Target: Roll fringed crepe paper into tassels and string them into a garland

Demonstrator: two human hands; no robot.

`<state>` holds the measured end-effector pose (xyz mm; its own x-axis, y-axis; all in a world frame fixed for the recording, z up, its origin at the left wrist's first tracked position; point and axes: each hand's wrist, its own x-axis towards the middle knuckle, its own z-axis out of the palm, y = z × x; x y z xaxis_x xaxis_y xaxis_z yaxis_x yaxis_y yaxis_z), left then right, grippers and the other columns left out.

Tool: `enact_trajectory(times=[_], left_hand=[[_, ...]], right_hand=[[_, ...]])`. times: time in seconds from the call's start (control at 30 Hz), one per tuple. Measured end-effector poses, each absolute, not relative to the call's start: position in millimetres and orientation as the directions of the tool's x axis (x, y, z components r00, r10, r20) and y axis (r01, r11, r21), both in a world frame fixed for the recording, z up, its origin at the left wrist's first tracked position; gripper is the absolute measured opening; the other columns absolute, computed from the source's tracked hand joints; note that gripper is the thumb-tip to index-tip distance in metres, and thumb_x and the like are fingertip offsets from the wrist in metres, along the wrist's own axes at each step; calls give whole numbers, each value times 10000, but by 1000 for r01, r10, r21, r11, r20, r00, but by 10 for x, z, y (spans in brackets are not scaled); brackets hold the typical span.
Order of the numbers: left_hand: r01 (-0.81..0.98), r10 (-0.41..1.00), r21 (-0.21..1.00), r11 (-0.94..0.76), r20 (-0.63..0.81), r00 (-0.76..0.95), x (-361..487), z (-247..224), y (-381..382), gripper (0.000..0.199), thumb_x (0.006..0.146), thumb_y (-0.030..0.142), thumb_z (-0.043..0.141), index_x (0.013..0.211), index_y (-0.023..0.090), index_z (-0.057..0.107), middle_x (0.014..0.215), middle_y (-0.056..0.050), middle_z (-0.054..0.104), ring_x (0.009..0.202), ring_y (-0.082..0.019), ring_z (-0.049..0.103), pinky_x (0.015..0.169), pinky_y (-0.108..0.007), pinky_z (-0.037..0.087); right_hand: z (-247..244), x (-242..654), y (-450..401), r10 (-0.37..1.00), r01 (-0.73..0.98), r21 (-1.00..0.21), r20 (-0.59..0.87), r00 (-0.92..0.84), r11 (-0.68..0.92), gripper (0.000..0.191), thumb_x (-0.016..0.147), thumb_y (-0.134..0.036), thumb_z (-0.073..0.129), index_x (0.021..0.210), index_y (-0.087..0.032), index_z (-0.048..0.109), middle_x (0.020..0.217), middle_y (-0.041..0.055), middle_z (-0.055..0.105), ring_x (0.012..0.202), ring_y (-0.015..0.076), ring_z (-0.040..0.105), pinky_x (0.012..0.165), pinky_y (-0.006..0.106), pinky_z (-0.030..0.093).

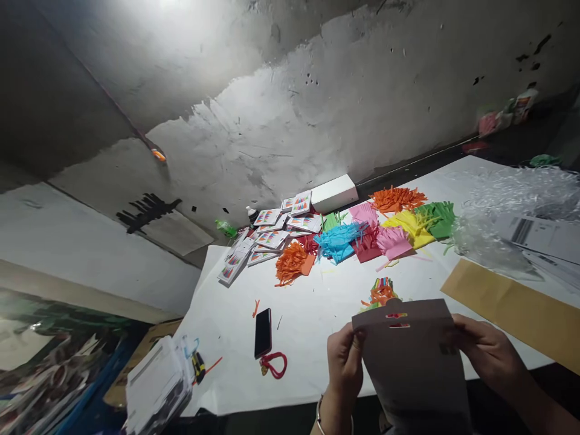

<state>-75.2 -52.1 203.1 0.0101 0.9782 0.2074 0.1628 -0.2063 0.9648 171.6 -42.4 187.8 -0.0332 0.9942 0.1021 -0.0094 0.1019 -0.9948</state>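
Note:
A grey cardboard sheet (414,362) with a rounded tab and hang slots near its top edge is held up in front of me. My left hand (347,359) pinches its left edge, and my right hand (487,350) grips the right edge. Just beyond the card's top lies a small bundle of multicoloured paper strips (380,293), partly hidden by the card. Farther back are fringed paper pieces: orange (292,264), blue (339,241), pink (394,243), yellow (410,226) and green (441,219).
Printed packs (272,238) are piled at the back left by a white box (335,192). A phone (263,333) with a red strap (276,365) lies left of me. A brown cardboard strip (512,308) and clear plastic wrap (512,193) occupy the right. A yellow-black cutter (198,367) sits near the left edge.

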Motion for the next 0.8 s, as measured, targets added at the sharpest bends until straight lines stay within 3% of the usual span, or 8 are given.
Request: enact_trajectory(times=[0.17,0.33,0.43,0.53,0.63,0.8], left_hand=[[-45,980,991,-130,135,149,-763,2070,-476,375,932,463,552,1033,178,774,921,-92,763,841,-248,661,784,-328,511],[207,970,949,-237,221,98,-797,2154,-435,323,961,390,520,1131,220,736,1054,-103,759,882,-245,695,781,-321,537],[204,922,901,-384,360,143,-840,2206,-369,306,951,377,538,1152,232,717,1066,-114,757,953,-257,708,828,-354,557],[119,846,857,-501,456,278,-883,2310,-292,338,965,431,486,1000,219,747,1066,-141,747,954,-262,708,815,-369,562],[116,833,865,-489,422,358,-910,2455,-269,388,983,433,428,908,203,732,1113,-162,714,992,-272,684,830,-371,541],[218,836,854,-472,355,420,-883,2539,-329,348,953,447,462,1046,187,674,1239,-173,630,1111,-307,607,903,-411,504]], right_hand=[[1843,1762,-388,993,-35,-993,113,-41,112,321,875,-505,633,896,-217,774,831,70,744,805,262,698,659,274,589],[1859,1743,-305,992,-191,-980,82,-98,62,344,839,-460,710,1125,-270,707,990,85,753,937,288,700,789,359,599],[2007,1776,-202,941,-208,-958,245,-232,198,215,915,-388,628,1088,-286,705,1126,95,706,1053,275,657,837,367,568],[2189,1824,-104,854,-183,-925,379,-358,334,172,953,-342,569,952,-281,730,1149,78,672,1054,240,640,827,332,547],[2288,1847,-69,810,-86,-902,419,-410,423,235,973,-293,509,862,-255,713,1108,72,670,1009,224,648,829,324,533],[2281,1854,-130,758,41,-821,505,-414,570,239,964,-188,450,975,-250,681,1189,92,670,1082,226,637,870,326,523]])
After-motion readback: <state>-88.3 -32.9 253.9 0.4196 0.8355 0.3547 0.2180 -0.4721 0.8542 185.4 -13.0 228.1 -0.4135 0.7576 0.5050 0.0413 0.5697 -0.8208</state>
